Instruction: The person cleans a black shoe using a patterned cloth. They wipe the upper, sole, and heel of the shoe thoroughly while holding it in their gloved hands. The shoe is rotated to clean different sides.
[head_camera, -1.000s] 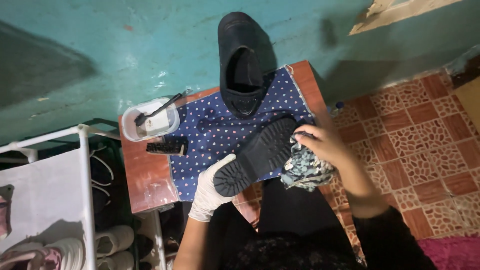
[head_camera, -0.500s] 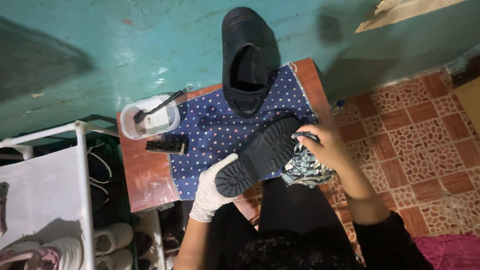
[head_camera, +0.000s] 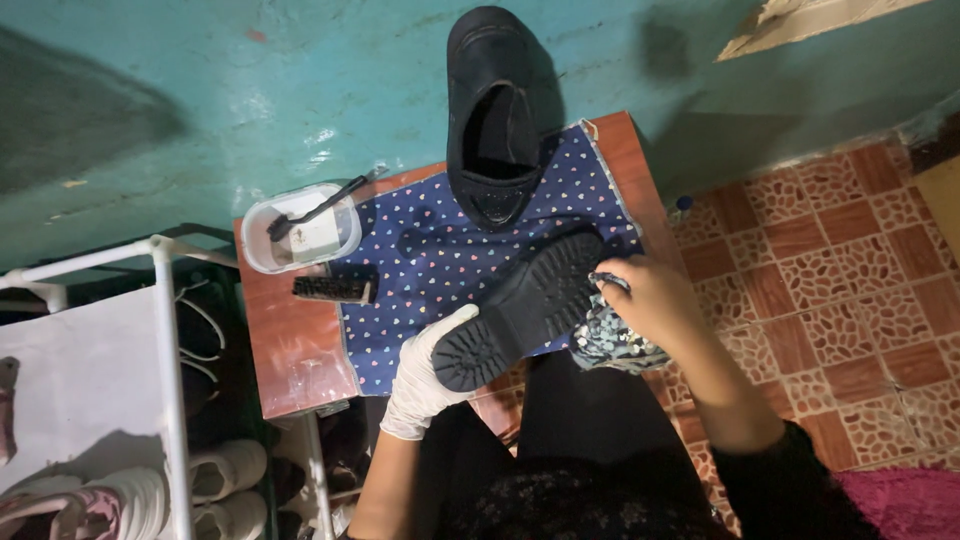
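My left hand (head_camera: 425, 375), in a white glove, holds a black shoe (head_camera: 520, 310) by the heel, sole turned up, over the near edge of a small reddish table (head_camera: 290, 350). My right hand (head_camera: 650, 300) is closed on a patterned grey-blue rag (head_camera: 612, 340) and presses it against the shoe's toe end. A second black shoe (head_camera: 495, 110) stands upright against the teal wall, its toe on a blue dotted cloth (head_camera: 430, 260) that covers the table.
A white tub (head_camera: 300, 232) with a small black brush in it sits at the table's left, a dark brush (head_camera: 333, 289) beside it. A white shoe rack (head_camera: 160, 400) with pale shoes stands at left. Tiled floor (head_camera: 830, 260) lies right.
My right hand with the rag has slid a little along the toe end of the shoe. The left hand and shoe stay almost where they were.
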